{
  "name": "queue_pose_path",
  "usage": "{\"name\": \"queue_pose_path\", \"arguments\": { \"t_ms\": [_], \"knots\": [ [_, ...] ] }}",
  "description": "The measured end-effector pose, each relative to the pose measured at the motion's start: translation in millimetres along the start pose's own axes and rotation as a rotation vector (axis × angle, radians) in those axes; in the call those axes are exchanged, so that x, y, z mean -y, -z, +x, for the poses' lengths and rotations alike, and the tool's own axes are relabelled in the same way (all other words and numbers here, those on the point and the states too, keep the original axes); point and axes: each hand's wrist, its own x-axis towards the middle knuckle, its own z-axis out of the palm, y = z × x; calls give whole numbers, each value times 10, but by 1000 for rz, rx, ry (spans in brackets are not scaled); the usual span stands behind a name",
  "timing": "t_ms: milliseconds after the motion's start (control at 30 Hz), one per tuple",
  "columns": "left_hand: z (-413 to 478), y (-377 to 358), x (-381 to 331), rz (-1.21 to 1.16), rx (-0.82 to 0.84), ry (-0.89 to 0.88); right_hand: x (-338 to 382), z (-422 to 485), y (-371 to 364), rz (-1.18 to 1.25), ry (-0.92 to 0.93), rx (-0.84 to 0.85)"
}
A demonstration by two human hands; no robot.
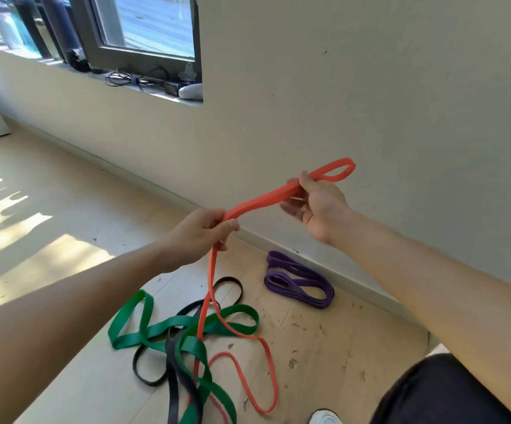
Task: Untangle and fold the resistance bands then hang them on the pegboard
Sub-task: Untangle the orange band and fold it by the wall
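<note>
Orange band (257,200) stretched between both hands, left hand (200,231) and right hand (318,203) gripping it (tail trailing floorward)

An orange band (260,199) stands out against a plain cream wall (400,87). On the pale wood floor (324,347), streaked with sunlight, lie green (156,328), black (174,377) and purple (297,280) bands beside a white shoe (324,417) and black trousers (437,393).

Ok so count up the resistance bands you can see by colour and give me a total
Orange resistance band, held in both hands: 1
Green resistance band, on the floor: 1
Black resistance band, tangled with the green: 1
Purple resistance band, folded by the wall: 1
Total: 4
</note>
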Motion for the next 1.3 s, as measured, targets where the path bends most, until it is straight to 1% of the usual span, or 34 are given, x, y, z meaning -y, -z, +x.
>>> {"name": "queue_pose_path", "arguments": {
  "t_ms": [67,133,200,267,333,367,400,433,500,533,600,667,733,800,833,967,1000,1067,1100,1167,1233,1300],
  "knots": [
    [12,-2,-82,-24,-67,-36,-59,1,54,-119,-105,29],
    [15,11,-176,-29,-111,-70,-87,-73,94,-300,-183,92],
    [21,32,-241,-10,-136,-101,-76,-166,115,-526,-152,141],
    [29,56,-272,27,-153,-119,-45,-224,110,-705,4,133],
    [43,74,-286,63,-147,-123,-23,-221,96,-764,236,104],
    [46,79,-297,72,-133,-126,-19,-204,87,-788,355,123],
    [44,81,-315,78,-113,-134,-20,-199,71,-834,445,182],
    [38,84,-342,88,-90,-146,-35,-189,47,-901,496,268],
    [20,99,-408,113,-41,-184,-76,-196,-26,-1023,526,430],
    [13,116,-427,123,-28,-202,-87,-206,-60,-1039,537,491],
    [0,158,-416,145,-26,-217,-81,-208,-109,-1028,561,527],
    [-18,198,-359,152,-18,-198,-48,-231,-138,-1053,591,503],
    [-40,191,-306,103,-4,-166,-16,-263,-161,-1088,629,489],
    [-55,139,-255,34,24,-131,38,-300,-176,-1042,667,461],
    [-60,101,-213,21,59,-107,83,-313,-173,-979,675,424],
    [-139,-76,76,155,303,62,289,-246,7,-610,662,171],
    [-160,-90,148,183,337,105,317,-193,86,-544,656,97],
    [-191,-70,245,206,348,157,336,-70,274,-480,629,-27],
    [-197,-41,263,196,329,170,329,-15,371,-498,606,-57],
    [-194,30,259,140,244,178,279,50,555,-617,500,-17],
    [-190,84,195,91,134,154,202,73,705,-804,357,112],
    [-159,120,73,18,14,118,118,97,804,-1000,257,240]
  ]
}}
